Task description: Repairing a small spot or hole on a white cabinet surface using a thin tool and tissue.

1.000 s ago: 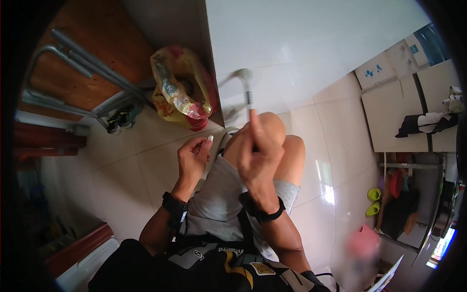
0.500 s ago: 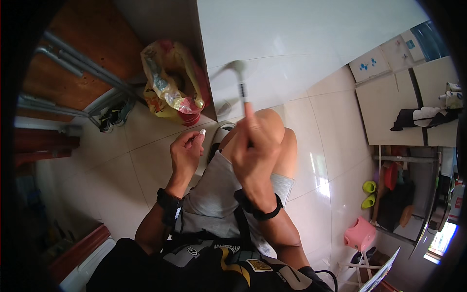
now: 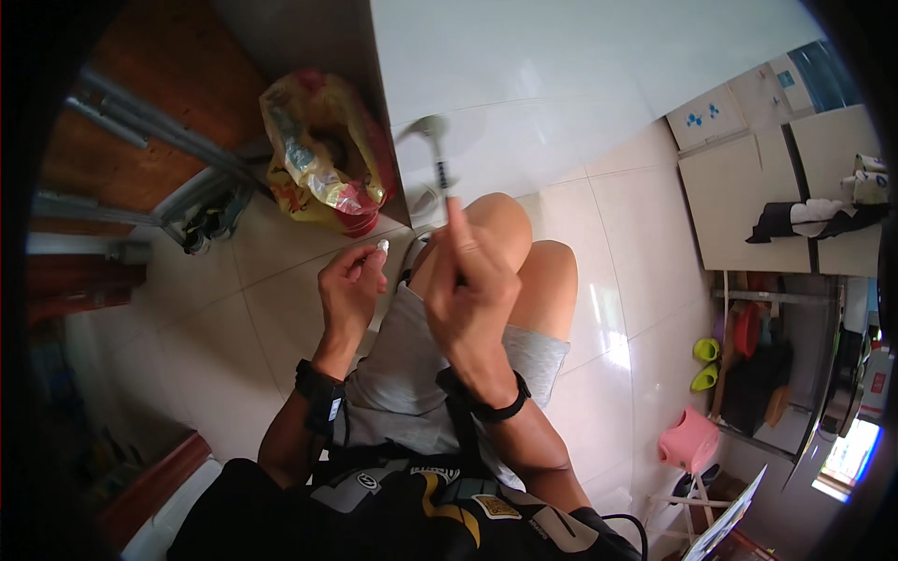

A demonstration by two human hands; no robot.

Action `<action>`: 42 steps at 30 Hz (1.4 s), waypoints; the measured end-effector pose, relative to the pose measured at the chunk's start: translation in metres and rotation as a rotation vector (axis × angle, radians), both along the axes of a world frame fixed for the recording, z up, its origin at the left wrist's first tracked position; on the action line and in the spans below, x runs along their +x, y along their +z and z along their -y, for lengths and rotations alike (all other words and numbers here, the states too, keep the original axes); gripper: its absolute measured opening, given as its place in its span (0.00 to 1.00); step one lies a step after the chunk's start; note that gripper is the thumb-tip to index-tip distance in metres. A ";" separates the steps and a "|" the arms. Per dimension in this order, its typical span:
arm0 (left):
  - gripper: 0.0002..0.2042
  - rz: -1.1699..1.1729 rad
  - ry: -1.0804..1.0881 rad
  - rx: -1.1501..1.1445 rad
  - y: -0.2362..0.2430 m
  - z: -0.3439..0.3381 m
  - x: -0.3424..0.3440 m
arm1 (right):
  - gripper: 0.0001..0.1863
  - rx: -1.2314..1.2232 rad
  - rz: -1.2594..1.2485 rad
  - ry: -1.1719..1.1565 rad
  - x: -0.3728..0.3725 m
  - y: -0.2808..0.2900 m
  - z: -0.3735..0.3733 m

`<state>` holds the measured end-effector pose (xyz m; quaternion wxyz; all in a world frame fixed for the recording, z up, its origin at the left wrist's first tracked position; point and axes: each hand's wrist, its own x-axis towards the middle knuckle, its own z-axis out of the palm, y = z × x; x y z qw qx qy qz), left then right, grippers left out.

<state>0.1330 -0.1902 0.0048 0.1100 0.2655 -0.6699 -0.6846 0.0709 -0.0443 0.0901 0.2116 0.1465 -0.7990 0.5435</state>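
My right hand (image 3: 475,294) is closed round the handle of a claw hammer (image 3: 430,128). Its index finger lies along the handle. The hammer's head is held up before the glossy white panel (image 3: 524,65), and I cannot tell whether it touches it. Between the thumb and finger of my left hand (image 3: 348,294) is a small white piece (image 3: 383,245), too small to identify. That hand hangs beside my knee, below the bin.
A red bin (image 3: 358,222) lined with a yellow plastic bag (image 3: 323,154) stands left of the panel. Shoes (image 3: 208,227) lie under a metal frame at the left. On the right are a pink stool (image 3: 690,439), green slippers (image 3: 705,364) and a pale cabinet (image 3: 744,201).
My right hand and the hammer have shifted a little to the left in the picture. My left hand still pinches the white piece. The whole view has tilted slightly.
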 end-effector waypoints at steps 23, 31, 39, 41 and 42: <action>0.10 0.034 -0.016 0.008 0.002 -0.003 -0.003 | 0.16 -0.021 0.052 -0.186 -0.017 0.028 -0.018; 0.10 0.014 -0.020 0.001 0.004 0.001 -0.008 | 0.17 0.081 0.055 -0.159 -0.021 0.029 -0.026; 0.09 0.007 -0.024 0.030 0.006 -0.004 -0.011 | 0.16 0.062 0.098 -0.046 0.003 0.003 -0.007; 0.09 -0.002 -0.023 0.030 0.005 -0.005 -0.009 | 0.18 0.060 0.035 0.061 0.012 -0.013 0.000; 0.09 -0.002 -0.012 0.030 0.003 -0.003 -0.008 | 0.18 0.057 0.038 0.064 0.012 -0.017 0.002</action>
